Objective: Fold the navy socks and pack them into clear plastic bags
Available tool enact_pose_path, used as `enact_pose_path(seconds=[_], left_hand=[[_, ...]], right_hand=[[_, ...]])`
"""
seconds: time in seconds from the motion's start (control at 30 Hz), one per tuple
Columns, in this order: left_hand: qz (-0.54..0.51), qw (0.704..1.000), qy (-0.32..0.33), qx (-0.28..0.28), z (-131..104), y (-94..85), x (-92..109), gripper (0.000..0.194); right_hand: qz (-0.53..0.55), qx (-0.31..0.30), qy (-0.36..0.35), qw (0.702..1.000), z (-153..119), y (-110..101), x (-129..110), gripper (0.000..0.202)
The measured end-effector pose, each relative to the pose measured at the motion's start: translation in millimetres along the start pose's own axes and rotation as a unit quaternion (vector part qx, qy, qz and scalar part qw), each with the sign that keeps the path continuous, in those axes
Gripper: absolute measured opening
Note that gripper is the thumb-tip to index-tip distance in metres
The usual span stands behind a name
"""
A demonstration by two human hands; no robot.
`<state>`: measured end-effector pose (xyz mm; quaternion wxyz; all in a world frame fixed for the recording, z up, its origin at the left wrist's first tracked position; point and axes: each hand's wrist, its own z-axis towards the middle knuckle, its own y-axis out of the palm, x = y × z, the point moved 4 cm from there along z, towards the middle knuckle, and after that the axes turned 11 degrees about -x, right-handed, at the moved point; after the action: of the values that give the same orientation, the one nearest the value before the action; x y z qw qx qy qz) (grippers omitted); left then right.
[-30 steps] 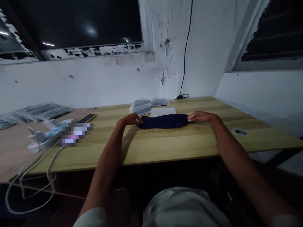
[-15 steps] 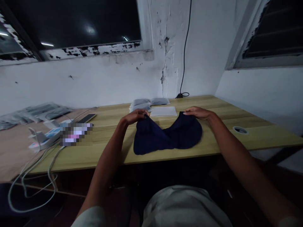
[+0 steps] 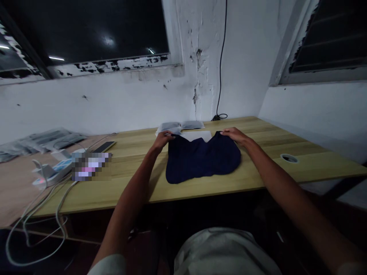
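Observation:
A dark navy piece of cloth (image 3: 202,158) with rounded ends lies spread on the wooden table (image 3: 258,172) in front of me. Its far edge dips in the middle between my hands. My left hand (image 3: 164,139) pinches the cloth's far left corner. On the other side, my right hand (image 3: 233,135) grips the far right corner between thumb and fingers. Just behind the cloth is a white flat sheet or packet (image 3: 197,135), partly covered by it. What kind of cloth article this is, I cannot tell.
Frosted plastic packets (image 3: 169,127) lie near the wall. At left are a power strip (image 3: 54,175) with looping white cables, a phone-like dark slab (image 3: 104,146) and a pile of plastic-wrapped packets (image 3: 48,141). A round cable hole (image 3: 289,158) sits at right.
The cloth's fold in the middle has opened out, and it now lies flatter. My left hand has moved slightly left and up with its corner; my right hand stays almost in place.

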<state>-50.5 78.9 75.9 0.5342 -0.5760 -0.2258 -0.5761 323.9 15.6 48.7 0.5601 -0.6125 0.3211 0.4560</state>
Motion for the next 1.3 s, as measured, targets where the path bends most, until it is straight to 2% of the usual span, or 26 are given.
enact_pose_path(seconds=[0.07, 0.1, 0.17, 0.23, 0.27, 0.33, 0.4, 0.43, 0.5, 0.57, 0.6, 0.7, 0.8, 0.87, 0.93, 0.97, 1.03, 1.1, 1.17, 1.23, 1.3], left_hand=[[-0.023, 0.990, 0.036, -0.132, -13.0, 5.0, 26.2, 0.029], [-0.022, 0.977, 0.031, -0.211, -21.2, 8.4, 37.3, 0.031], [-0.009, 0.924, -0.007, -0.382, -39.1, 16.4, 53.0, 0.040], [0.007, 0.871, -0.039, -0.490, -51.7, 20.8, 60.4, 0.049], [0.018, 0.861, -0.044, -0.506, -53.5, 21.7, 60.8, 0.050], [0.066, 0.872, -0.046, -0.482, -49.4, 22.7, 54.3, 0.047], [0.164, 0.880, -0.055, -0.442, -41.3, 24.6, 38.9, 0.042], [0.225, 0.871, -0.066, -0.433, -37.6, 26.1, 29.2, 0.040], [0.328, 0.830, -0.087, -0.442, -32.2, 29.4, 9.8, 0.034], [0.366, 0.814, -0.089, -0.442, -27.2, 30.2, -3.6, 0.031], [0.361, 0.824, -0.084, -0.429, -24.3, 29.3, -7.4, 0.030], [0.294, 0.879, -0.065, -0.370, -16.2, 24.2, -12.7, 0.023], [0.210, 0.919, -0.084, -0.322, -11.6, 20.4, -19.1, 0.018], [0.160, 0.935, -0.104, -0.300, -10.8, 19.3, -23.2, 0.026], [0.122, 0.944, -0.108, -0.286, -11.6, 19.0, -24.0, 0.037], [0.106, 0.949, -0.105, -0.279, -12.2, 18.9, -23.2, 0.041], [0.076, 0.957, -0.101, -0.262, -13.7, 19.0, -20.4, 0.046], [0.040, 0.963, -0.101, -0.248, -15.1, 20.3, -17.3, 0.048], [-0.001, 0.968, -0.101, -0.230, -15.8, 21.9, -14.3, 0.047], [-0.045, 0.972, -0.101, -0.208, -15.6, 23.5, -11.5, 0.046], [-0.087, 0.974, -0.103, -0.182, -14.2, 25.6, -8.9, 0.044]], right_hand=[[0.044, -0.113, -0.021, 0.992, -13.4, 2.0, -13.2, 0.037], [0.052, -0.184, -0.014, 0.981, -20.9, 4.5, -17.4, 0.042], [0.053, -0.309, 0.011, 0.950, -34.7, 9.0, -21.4, 0.051], [0.044, -0.358, 0.014, 0.933, -40.9, 9.2, -22.1, 0.055], [0.033, -0.350, 0.007, 0.936, -40.3, 7.7, -21.6, 0.056], [-0.023, -0.311, -0.002, 0.950, -34.8, 4.4, -18.0, 0.055], [-0.120, -0.298, 0.025, 0.947, -28.5, 4.3, -10.0, 0.048], [-0.170, -0.304, 0.046, 0.936, -25.9, 5.1, -4.9, 0.042], [-0.240, -0.313, 0.070, 0.916, -21.1, 5.7, 4.2, 0.033], [-0.266, -0.284, 0.058, 0.919, -15.1, 2.3, 10.2, 0.033], [-0.272, -0.255, 0.053, 0.926, -11.7, -1.3, 12.9, 0.034], [-0.287, -0.130, 0.079, 0.946, -2.4, -17.2, 21.3, 0.033], [-0.256, 0.001, 0.109, 0.961, 1.7, -26.4, 20.6, 0.031], [-0.185, 0.073, 0.077, 0.977, 1.3, -21.3, 10.2, 0.033], [-0.083, 0.108, 0.010, 0.991, -0.9, -5.0, -5.5, 0.040], [-0.028, 0.101, -0.022, 0.994, -2.2, 7.2, -13.4, 0.044], [0.058, 0.038, -0.069, 0.995, -4.5, 37.7, -27.4, 0.048], [0.118, -0.079, -0.112, 0.983, -7.7, 71.3, -38.7, 0.050], [0.128, -0.178, -0.149, 0.964, -12.1, 97.7, -45.3, 0.052], [0.068, -0.194, -0.191, 0.960, -15.2, 109.8, -47.4, 0.048], [-0.039, -0.149, -0.231, 0.961, -16.4, 110.9, -47.1, 0.039]])
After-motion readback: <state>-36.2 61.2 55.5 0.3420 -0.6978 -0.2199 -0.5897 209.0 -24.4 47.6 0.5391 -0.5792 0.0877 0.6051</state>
